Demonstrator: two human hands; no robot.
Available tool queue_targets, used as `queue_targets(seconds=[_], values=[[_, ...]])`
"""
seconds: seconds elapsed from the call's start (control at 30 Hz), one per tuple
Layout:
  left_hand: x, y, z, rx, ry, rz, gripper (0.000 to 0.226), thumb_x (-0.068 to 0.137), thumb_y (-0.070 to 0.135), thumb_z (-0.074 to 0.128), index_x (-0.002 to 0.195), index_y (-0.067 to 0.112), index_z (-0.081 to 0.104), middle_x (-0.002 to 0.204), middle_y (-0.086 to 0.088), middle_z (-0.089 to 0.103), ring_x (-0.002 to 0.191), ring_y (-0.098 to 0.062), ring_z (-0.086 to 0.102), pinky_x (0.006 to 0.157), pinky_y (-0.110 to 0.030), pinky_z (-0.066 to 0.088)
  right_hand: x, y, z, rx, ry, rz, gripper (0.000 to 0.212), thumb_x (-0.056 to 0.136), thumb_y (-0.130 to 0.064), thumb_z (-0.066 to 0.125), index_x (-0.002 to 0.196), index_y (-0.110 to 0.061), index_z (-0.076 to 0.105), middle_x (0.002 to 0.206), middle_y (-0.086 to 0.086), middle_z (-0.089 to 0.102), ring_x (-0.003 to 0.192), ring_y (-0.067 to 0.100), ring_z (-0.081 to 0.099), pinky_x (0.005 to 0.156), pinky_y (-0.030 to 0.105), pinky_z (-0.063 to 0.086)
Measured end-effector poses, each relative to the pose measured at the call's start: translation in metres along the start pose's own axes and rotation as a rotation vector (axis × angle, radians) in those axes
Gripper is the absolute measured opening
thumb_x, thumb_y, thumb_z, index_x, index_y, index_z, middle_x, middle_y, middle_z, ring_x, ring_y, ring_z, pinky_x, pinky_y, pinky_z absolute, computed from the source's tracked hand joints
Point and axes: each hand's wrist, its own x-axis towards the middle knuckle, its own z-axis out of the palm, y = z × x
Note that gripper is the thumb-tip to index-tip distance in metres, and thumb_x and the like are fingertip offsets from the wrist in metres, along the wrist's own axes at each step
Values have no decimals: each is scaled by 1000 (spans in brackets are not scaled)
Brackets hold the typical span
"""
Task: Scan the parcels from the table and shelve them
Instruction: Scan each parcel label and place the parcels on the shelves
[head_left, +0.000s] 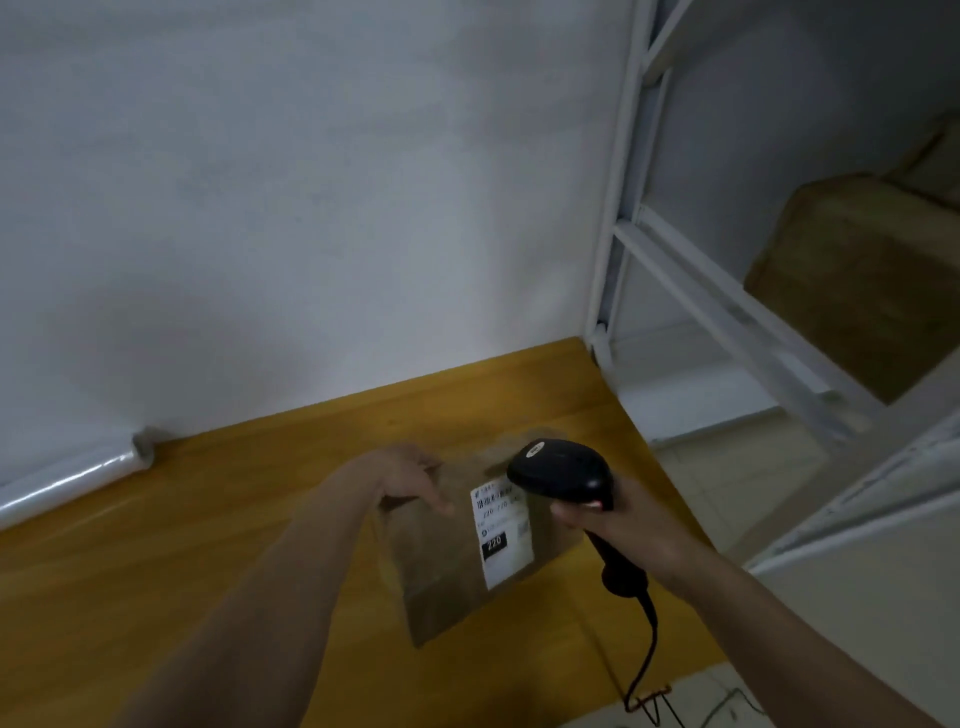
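A brown cardboard parcel (441, 566) lies on the yellow wooden table (208, 519), its white shipping label (501, 535) facing up. My left hand (410, 480) rests on the parcel's far left top edge, fingers fairly straight over the box. My right hand (618, 522) grips the handle of a black barcode scanner (563, 470), whose head hangs just above the label's upper end. The scanner's black cable (647, 654) trails down toward the table's near edge.
A white metal shelving rack (691, 291) stands right of the table, with brown boxes (862, 291) on a shelf. A roll of clear film (72, 480) lies along the wall at the table's left. White wall behind; pale floor tiles (737, 483) between table and rack.
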Motion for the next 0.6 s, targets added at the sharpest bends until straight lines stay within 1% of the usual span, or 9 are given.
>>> queue_targets(seconds=[0.07,0.1,0.17,0.3,0.4,0.47,0.53,0.6], values=[[-3,13,7,135,-67,40,80,75,33,82,144,19,45,146,-1,46,133,-26,43,100,-32,40,-8,7,-5,32,75,55,21,85,-21,70,96,-37,61,96,-9,69,98,10,64,83,21,50],[-6,19,12,189,-94,59,77,77,34,80,144,19,45,146,1,45,133,-24,43,97,-29,39,-13,11,-8,44,105,75,21,84,-21,72,97,-35,63,94,-6,71,97,14,66,88,29,51],[-12,30,23,255,-129,96,74,78,35,79,143,19,47,146,2,45,131,-21,43,96,-27,39,-24,20,-16,52,140,105,20,83,-23,74,98,-33,65,88,-5,73,92,14,68,92,35,52],[-24,52,51,302,-128,165,67,79,33,79,139,20,52,141,3,49,124,-18,48,94,-25,43,-48,34,-32,92,188,129,23,81,-22,76,102,-27,67,88,-4,74,89,15,69,92,37,54],[-36,73,72,324,-120,205,64,79,33,78,137,20,54,138,3,52,115,-14,50,90,-24,43,-71,40,-47,121,211,112,29,82,-19,75,110,-21,66,95,4,72,91,19,69,85,32,56],[-47,89,89,340,-125,221,62,79,32,79,135,20,56,135,5,54,113,-13,51,88,-22,43,-93,45,-61,135,243,106,26,83,-18,74,108,-20,66,93,7,72,86,19,69,79,28,56],[-57,103,109,350,-127,239,65,76,32,81,135,20,57,135,6,54,117,-13,52,92,-23,45,-117,54,-76,161,294,97,19,83,-16,74,101,-17,68,84,6,72,77,18,68,78,31,55],[-66,119,130,361,-118,259,72,71,35,84,136,22,56,136,6,54,121,-15,52,100,-26,46,-142,64,-91,208,358,92,14,83,-14,74,96,-15,69,79,8,70,72,18,66,76,33,55]])
